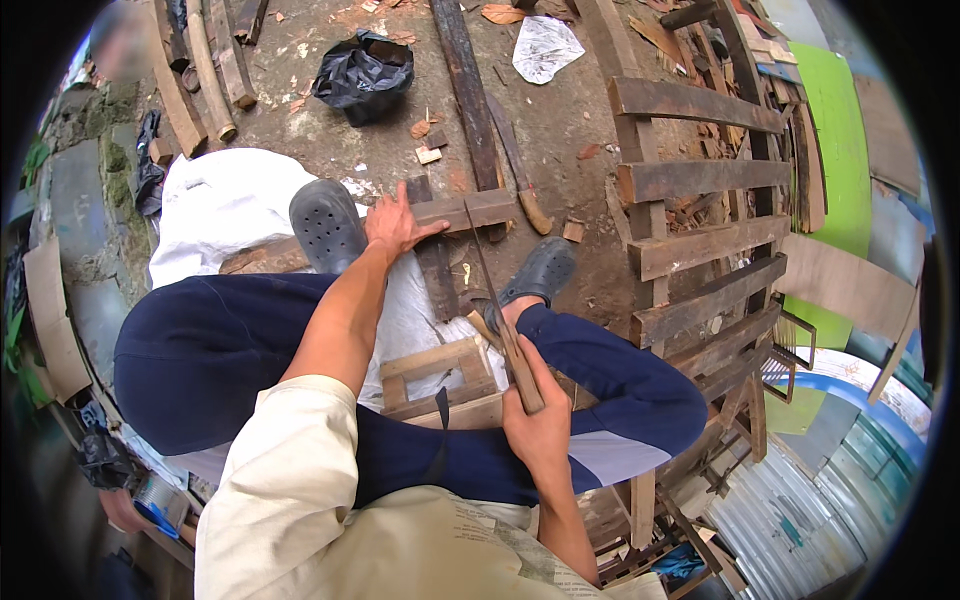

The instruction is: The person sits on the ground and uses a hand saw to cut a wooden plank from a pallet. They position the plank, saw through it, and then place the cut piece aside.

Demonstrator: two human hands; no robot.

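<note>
A brown wooden plank (462,213) lies crosswise in front of me, over a darker piece of wood (436,275). My left hand (393,222) presses on the plank from above, its fingers and thumb spread. My right hand (541,428) is wrapped round the wooden handle of a handsaw (523,378). The saw's thin dark blade slants away from me and meets the plank near its right end, to the right of my left hand. My left foot, in a grey clog (328,225), is against the plank.
A small wooden frame (392,392) sits between my legs. White sacking (215,200) spreads at the left. A machete (535,208) and a long dark beam (465,80) lie beyond the plank, near a black plastic bag (363,78). A slatted wooden frame (705,180) stands at the right.
</note>
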